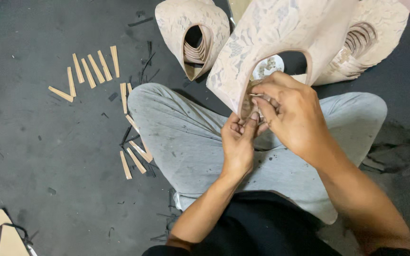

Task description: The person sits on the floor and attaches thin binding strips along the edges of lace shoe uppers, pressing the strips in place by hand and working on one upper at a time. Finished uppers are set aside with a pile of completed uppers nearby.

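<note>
Both hands are pinching the throat edge of a beige lace shoe upper (281, 38) over the lap, left hand (237, 142) below, right hand (293, 116) above. Behind this upper, two stacks of uppers (193, 33) are sitting; left of it, tan strips (93, 68) are lying unused on the floor (48, 156).
</note>
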Motion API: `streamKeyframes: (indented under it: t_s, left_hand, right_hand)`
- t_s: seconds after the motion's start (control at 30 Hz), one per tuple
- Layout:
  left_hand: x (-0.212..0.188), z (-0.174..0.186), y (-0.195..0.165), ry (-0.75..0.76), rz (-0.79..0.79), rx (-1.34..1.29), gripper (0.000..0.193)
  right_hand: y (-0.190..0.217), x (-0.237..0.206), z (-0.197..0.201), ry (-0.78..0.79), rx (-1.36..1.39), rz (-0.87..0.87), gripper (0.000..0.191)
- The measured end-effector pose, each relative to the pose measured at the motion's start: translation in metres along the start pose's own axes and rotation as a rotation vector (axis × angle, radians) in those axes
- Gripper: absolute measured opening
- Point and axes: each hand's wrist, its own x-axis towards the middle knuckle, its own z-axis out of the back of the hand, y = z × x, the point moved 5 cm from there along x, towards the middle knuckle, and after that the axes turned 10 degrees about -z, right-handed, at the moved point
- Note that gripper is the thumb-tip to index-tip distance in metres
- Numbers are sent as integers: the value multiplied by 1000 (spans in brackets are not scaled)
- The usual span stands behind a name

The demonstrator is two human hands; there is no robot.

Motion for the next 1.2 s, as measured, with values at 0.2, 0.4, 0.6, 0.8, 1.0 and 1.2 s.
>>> streamKeyframes:
  t_s: [0.2,0.4,0.6,0.8,1.0,1.2]
  left_hand:
    - [-1,-3,0,-75,1,-20,26]
    - [0,3,-2,-58,-32,-68,21]
    - [-13,2,-21,65,-316,643,27]
    - [-13,-5,-40,-31,-71,440,28]
    - [-10,-24,-75,42,-150,631,34]
    - [-22,-38,-107,183,-377,976,25]
  right_hand:
    - [3,-20,1,-152,-154,39,26]
    - [-19,-83,2,-533,299,327,33]
    - [-106,-73,-54,-478,-62,66,32]
    - [-121,-52,-54,-356,571,-358,27]
    - [-70,-57,-40,-107,754,-297,29]
    - [-57,-61,-28,-21,410,-542,26]
